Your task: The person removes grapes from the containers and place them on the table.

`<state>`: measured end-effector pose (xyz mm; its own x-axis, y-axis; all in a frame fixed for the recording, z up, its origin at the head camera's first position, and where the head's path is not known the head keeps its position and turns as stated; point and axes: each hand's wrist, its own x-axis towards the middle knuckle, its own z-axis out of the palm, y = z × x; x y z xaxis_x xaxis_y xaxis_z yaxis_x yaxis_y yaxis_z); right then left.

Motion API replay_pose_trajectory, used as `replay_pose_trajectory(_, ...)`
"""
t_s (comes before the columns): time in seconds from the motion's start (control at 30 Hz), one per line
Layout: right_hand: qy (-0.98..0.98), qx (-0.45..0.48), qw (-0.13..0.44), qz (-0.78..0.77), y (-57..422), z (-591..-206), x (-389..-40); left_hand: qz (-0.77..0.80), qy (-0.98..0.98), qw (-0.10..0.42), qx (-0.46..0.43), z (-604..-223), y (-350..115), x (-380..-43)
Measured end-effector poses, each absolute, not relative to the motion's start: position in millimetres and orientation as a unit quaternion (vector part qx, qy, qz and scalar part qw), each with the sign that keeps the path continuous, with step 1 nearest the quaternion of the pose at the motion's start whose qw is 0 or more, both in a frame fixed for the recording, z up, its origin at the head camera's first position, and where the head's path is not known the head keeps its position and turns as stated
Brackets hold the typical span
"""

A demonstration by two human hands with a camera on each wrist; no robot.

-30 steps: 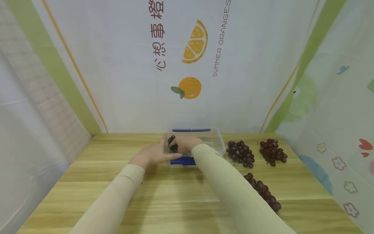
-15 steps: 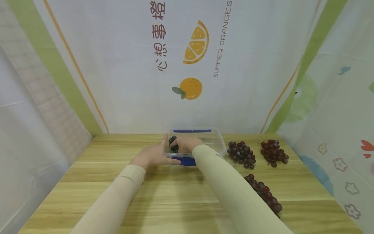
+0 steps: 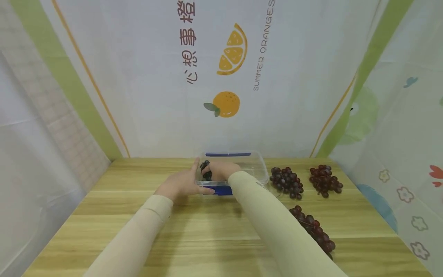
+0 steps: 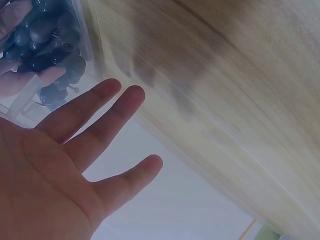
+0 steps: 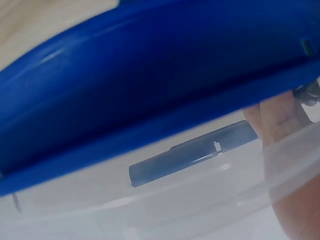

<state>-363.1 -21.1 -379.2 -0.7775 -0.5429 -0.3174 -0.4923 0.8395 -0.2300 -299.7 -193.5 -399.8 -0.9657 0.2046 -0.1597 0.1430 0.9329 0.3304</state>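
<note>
A clear plastic food container (image 3: pixel 254 167) with blue latches (image 3: pixel 222 191) stands at the table's back. My right hand (image 3: pixel 221 170) reaches down inside it, holding a dark bunch of grapes (image 3: pixel 206 175) at the left end. In the left wrist view, right-hand fingers (image 4: pixel 31 82) lie on both sides of these grapes, seen through the clear wall. My left hand (image 3: pixel 181 184) spreads around the container's left corner, thumb along the front latch. Its fingers look straight and apart in the left wrist view. In the right wrist view a blue latch (image 5: pixel 150 85) hides much of the right hand (image 5: pixel 285 150).
Right of the container lie two red grape bunches, one close by (image 3: pixel 286 182) and one farther right (image 3: pixel 325 180). A third bunch (image 3: pixel 316 232) lies nearer, partly behind the right sleeve (image 3: pixel 273 219). A printed white curtain (image 3: pixel 166 127) hangs behind the wooden table (image 3: pixel 194 242).
My left thumb has slid slightly down along the front latch. The right hand stays inside the container at the grapes, and the whole view has shifted a little.
</note>
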Motion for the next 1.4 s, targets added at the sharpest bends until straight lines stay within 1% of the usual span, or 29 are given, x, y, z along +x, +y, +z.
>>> replay_pose_trajectory(0.33, 0.935, -0.268, 0.218, -0.083, -19, -386, -370, 0.15, 0.98, 0.094, 0.087, -404, -194, -298)
replay_pose_trajectory(0.6, 0.933, -0.29, 0.202, -0.07, -16, -383, -369, 0.158, 0.979, 0.095, 0.084, -403, -194, -299)
replay_pose_trajectory(0.87, 0.929, -0.279, 0.231, -0.076, -15, -386, -377, 0.155, 0.98, 0.09, 0.088, -401, -193, -298)
replay_pose_trajectory(1.03, 0.922, -0.29, 0.241, -0.087, -11, -383, -378, 0.151, 0.981, 0.089, 0.087, -405, -194, -300)
replay_pose_trajectory(1.27, 0.92, -0.325, 0.214, -0.049, -1, -382, -381, 0.146, 0.982, 0.081, 0.09, -406, -193, -302)
replay_pose_trajectory(1.4, 0.919, -0.323, 0.22, -0.057, 3, -376, -381, 0.143, 0.982, 0.081, 0.089, -406, -194, -303)
